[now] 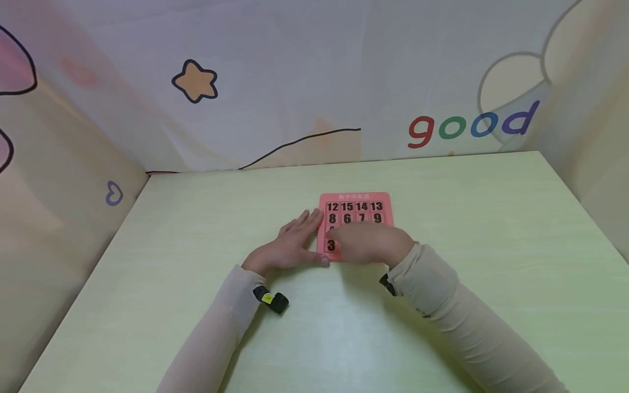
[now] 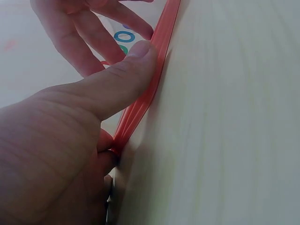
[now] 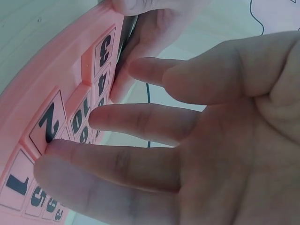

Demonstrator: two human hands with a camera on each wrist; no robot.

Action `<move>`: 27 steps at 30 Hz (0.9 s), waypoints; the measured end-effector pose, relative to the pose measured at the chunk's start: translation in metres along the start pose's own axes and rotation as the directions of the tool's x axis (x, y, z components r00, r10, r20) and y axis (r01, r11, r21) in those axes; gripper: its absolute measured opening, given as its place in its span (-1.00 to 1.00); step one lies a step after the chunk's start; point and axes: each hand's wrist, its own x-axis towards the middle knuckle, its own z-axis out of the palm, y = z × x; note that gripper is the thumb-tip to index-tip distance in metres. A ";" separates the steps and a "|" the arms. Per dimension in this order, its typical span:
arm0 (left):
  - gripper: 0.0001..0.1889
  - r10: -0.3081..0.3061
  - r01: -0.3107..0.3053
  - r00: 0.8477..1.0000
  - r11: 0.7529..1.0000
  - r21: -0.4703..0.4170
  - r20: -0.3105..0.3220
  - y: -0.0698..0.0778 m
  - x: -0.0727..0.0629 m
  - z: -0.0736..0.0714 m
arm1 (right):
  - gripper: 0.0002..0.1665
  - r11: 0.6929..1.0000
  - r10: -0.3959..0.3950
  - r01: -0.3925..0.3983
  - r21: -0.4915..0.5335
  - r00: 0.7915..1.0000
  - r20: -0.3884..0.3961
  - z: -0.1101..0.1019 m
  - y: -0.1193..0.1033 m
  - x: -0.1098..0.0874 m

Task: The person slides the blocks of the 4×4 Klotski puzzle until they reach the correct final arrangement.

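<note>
A pink sliding number puzzle (image 1: 355,196) with black numerals lies flat on the table. My left hand (image 1: 289,246) rests against its left side with fingers extended, the thumb at the near left corner. In the left wrist view, that thumb touches the puzzle's red-pink edge (image 2: 161,42). My right hand (image 1: 371,243) reaches over the lower rows and hides several tiles from the head view. Up close in the right wrist view, its fingers are extended, with a fingertip at the 2 tile (image 3: 48,117). A gap separates that tile from the 3 tile (image 3: 103,50).
The pale green table (image 1: 491,229) extends around the puzzle. Behind it stands a backdrop (image 1: 295,71) printed with a star and the word "good". Both sleeved forearms cross the near part of the table, with a black strap (image 1: 271,299) at the left wrist.
</note>
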 end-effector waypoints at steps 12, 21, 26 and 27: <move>0.16 -0.003 0.003 1.000 1.000 0.017 -0.009 -0.002 0.000 -0.001 | -0.48 0.991 -0.125 0.125 0.052 0.992 0.011 0.002 -0.001 0.002; 0.16 0.021 -0.021 1.000 1.000 -0.003 -0.012 -0.004 -0.001 0.000 | -0.52 0.976 -0.188 0.184 0.112 0.982 0.027 0.001 0.003 0.006; 0.16 0.014 -0.014 1.000 1.000 -0.006 -0.006 -0.002 0.001 0.001 | -0.48 0.987 -0.135 0.133 0.086 0.991 0.016 -0.003 0.010 0.004; 0.16 0.011 -0.011 1.000 1.000 -0.006 -0.005 -0.002 0.001 0.001 | -0.45 0.992 -0.099 0.098 0.083 0.995 0.012 -0.004 0.013 0.003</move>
